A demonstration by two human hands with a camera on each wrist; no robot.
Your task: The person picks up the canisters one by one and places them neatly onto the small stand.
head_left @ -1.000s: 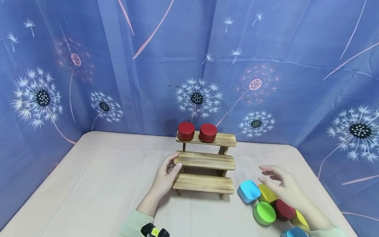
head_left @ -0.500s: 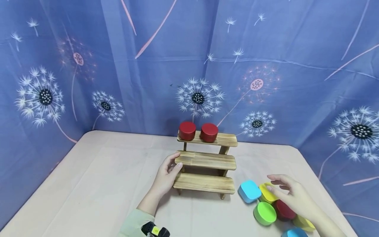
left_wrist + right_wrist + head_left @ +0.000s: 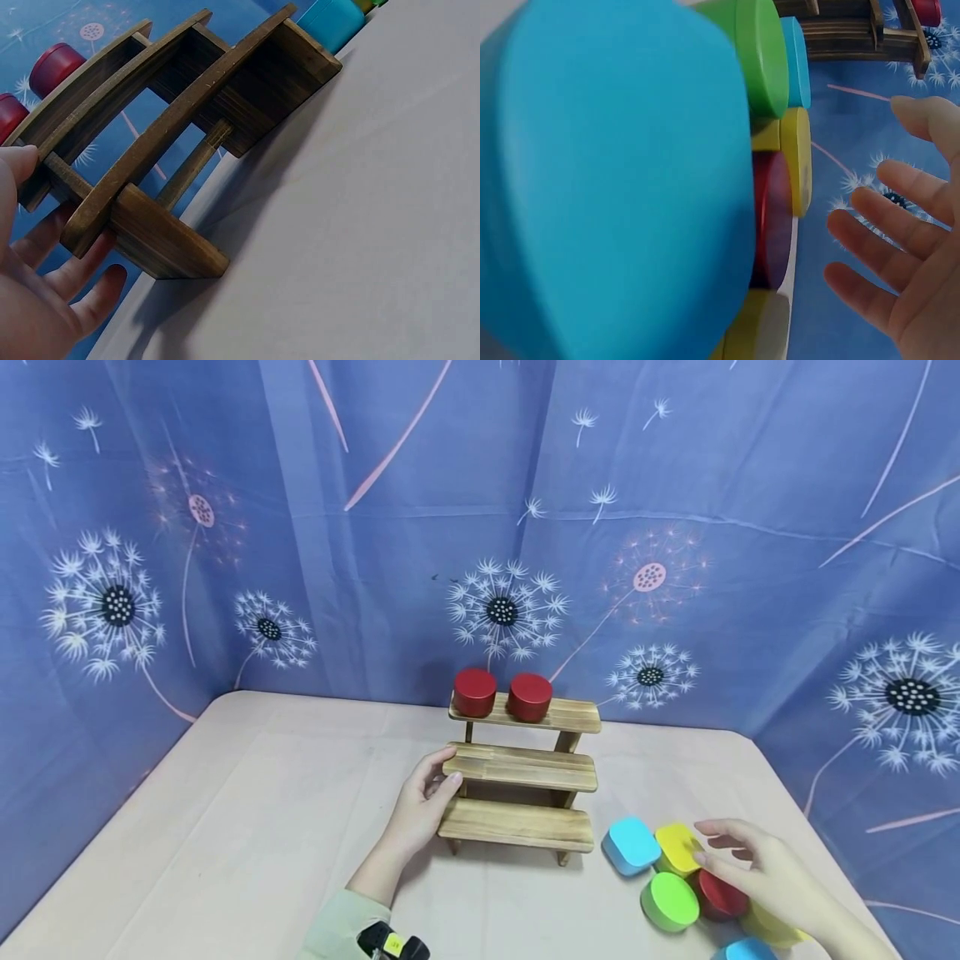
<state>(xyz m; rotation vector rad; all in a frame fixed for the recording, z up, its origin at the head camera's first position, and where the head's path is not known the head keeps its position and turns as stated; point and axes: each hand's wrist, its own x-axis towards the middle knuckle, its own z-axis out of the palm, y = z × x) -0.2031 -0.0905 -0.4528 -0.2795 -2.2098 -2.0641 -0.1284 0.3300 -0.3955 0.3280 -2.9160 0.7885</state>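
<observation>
A three-step wooden display stand (image 3: 521,767) stands on the table, with two round red tins (image 3: 474,693) on the left and middle of its top shelf. My left hand (image 3: 417,806) holds the left end of the stand at the middle shelf; in the left wrist view the thumb lies above a shelf and the fingers reach below. Over the group of coloured tins at the right hovers my right hand (image 3: 765,870), fingers relaxed and apart, holding nothing. Nearest to it are a dark red tin (image 3: 722,895) and a yellow tin (image 3: 676,848).
A light blue tin (image 3: 632,845) and a green tin (image 3: 670,902) are on the group's left side. Another yellow tin (image 3: 772,930) and a blue tin (image 3: 745,950) lie closer to the front. A blue dandelion-print curtain (image 3: 375,568) rises behind the table (image 3: 247,827).
My right hand has moved right and toward me, from above the yellow tin to over the dark red one. The left hand keeps its hold on the stand.
</observation>
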